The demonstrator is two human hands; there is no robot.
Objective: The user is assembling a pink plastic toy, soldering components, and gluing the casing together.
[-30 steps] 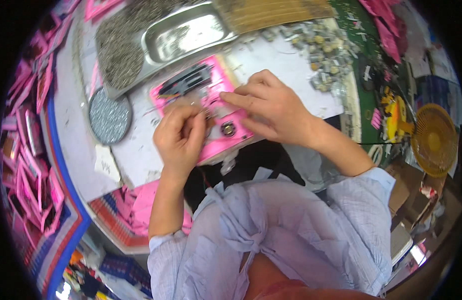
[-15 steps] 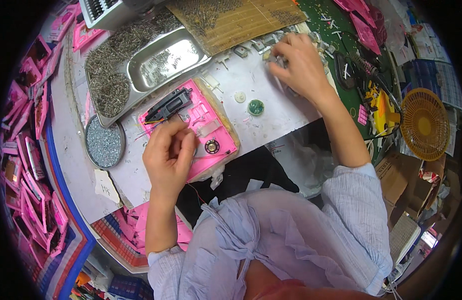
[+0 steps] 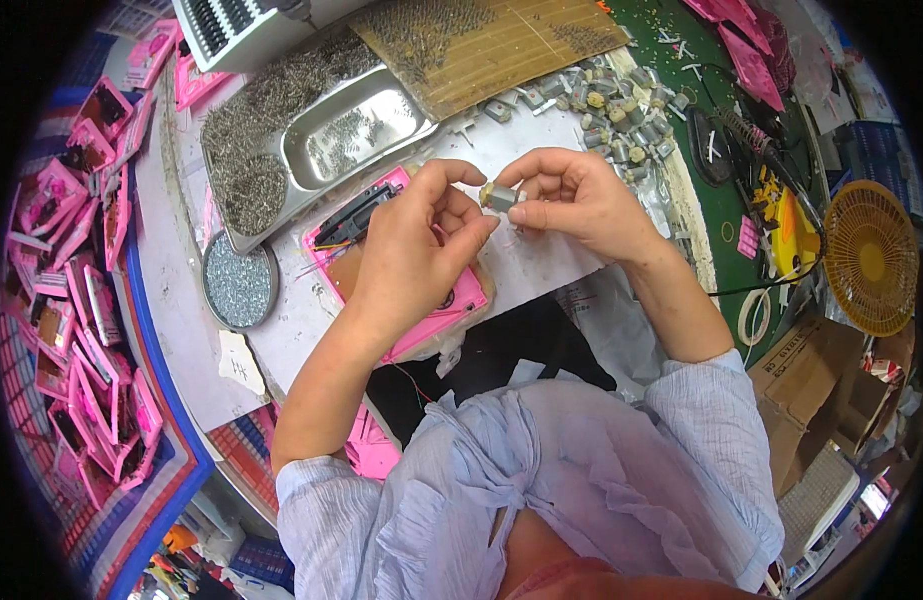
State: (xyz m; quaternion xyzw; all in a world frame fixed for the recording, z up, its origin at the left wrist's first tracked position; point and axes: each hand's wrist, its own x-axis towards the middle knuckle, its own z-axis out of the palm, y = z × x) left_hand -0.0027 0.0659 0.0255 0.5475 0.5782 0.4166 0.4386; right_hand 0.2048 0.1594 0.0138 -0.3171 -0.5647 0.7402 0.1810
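Note:
My right hand [image 3: 581, 205] pinches a small motor [image 3: 499, 197], a silver can with a yellowish end, above the white work surface. Close to the motor's yellowish end is my left hand [image 3: 416, 235], its thumb and curled fingers apart, with nothing visible in them. Below my left hand lies a pink plastic casing [image 3: 469, 296] on a padded block, partly hidden by that hand and wrist. A black module [image 3: 356, 215] with thin wires sits in the casing's far left part. Several similar motors [image 3: 631, 125] are heaped beyond my right hand.
A metal tray [image 3: 326, 175] of screws and a round dish [image 3: 239, 280] of small metal parts stand at left. A brown board [image 3: 481, 50] with tiny parts lies at the back. Pink casings [image 3: 91, 370] are piled far left; a yellow basket [image 3: 871, 245] stands right.
My right hand has come back from the motor heap toward the middle with a motor. My left hand has risen off the pink casing and moved right to meet it. The view has shifted slightly.

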